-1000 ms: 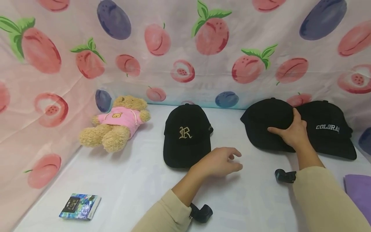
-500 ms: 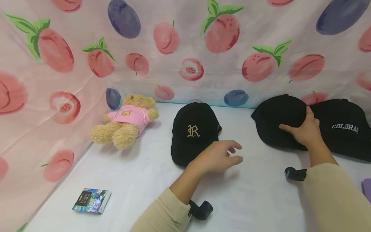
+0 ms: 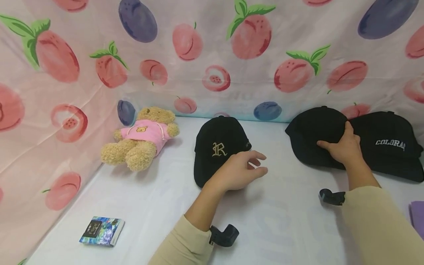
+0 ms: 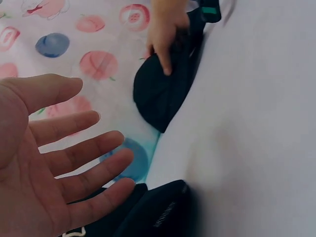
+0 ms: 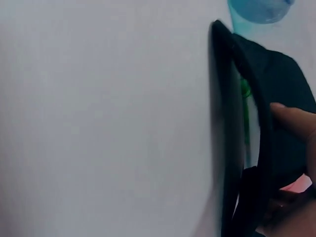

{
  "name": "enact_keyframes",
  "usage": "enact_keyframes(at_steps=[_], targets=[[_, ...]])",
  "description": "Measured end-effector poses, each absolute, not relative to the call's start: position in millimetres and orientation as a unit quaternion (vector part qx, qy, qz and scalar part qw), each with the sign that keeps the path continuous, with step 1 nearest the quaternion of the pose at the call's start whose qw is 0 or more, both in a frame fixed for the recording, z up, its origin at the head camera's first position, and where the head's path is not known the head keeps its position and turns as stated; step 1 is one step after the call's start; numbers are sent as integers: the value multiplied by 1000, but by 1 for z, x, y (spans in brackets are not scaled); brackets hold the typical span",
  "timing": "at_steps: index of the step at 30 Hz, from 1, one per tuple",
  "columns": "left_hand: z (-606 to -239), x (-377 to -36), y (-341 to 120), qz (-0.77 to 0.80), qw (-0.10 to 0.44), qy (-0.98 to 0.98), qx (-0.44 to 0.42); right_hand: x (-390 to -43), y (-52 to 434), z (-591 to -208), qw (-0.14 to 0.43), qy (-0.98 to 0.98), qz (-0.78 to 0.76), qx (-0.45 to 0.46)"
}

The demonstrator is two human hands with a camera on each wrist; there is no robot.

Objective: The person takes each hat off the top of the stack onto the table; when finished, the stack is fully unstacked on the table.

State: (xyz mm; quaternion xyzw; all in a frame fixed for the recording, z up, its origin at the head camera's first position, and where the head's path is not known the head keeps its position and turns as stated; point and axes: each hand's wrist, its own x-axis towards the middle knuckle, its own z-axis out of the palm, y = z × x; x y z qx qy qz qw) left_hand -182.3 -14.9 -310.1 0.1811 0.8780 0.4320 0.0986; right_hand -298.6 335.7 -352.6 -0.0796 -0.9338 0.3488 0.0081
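Note:
A plain black cap [image 3: 313, 138] stands toward the back right, and my right hand [image 3: 347, 147] grips it at its right side. The thumb [image 5: 291, 117] lies on the outside of its crown in the right wrist view; the other fingers are partly hidden. Just right of it is another black cap [image 3: 385, 160] with white "COLORA" lettering. My left hand [image 3: 236, 169] hovers in front of a black cap [image 3: 212, 134] with a gold letter R. Its fingers are loosely spread in the left wrist view, holding nothing.
A teddy bear [image 3: 144, 138] in a pink hoodie lies at the back left. A small colourful box [image 3: 102, 231] is at the front left. Something purple [image 3: 417, 215] shows at the right edge. Fruit-printed cloth [image 3: 185, 84] hangs behind the white table [image 3: 285, 221].
The head view has turned slightly. My left hand has moved a little left and back, closer to the R cap. My right hand stays on the plain cap.

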Motion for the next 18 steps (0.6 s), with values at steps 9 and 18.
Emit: enact_keyframes(at_steps=[9,18], targets=[[-303,-190,-43,493,65,854,154,-291,327,-351,12,-923,365,-117],[-295,-194,-70,500,10,855,135,-278,310,-348,49,-903,405,-133]])
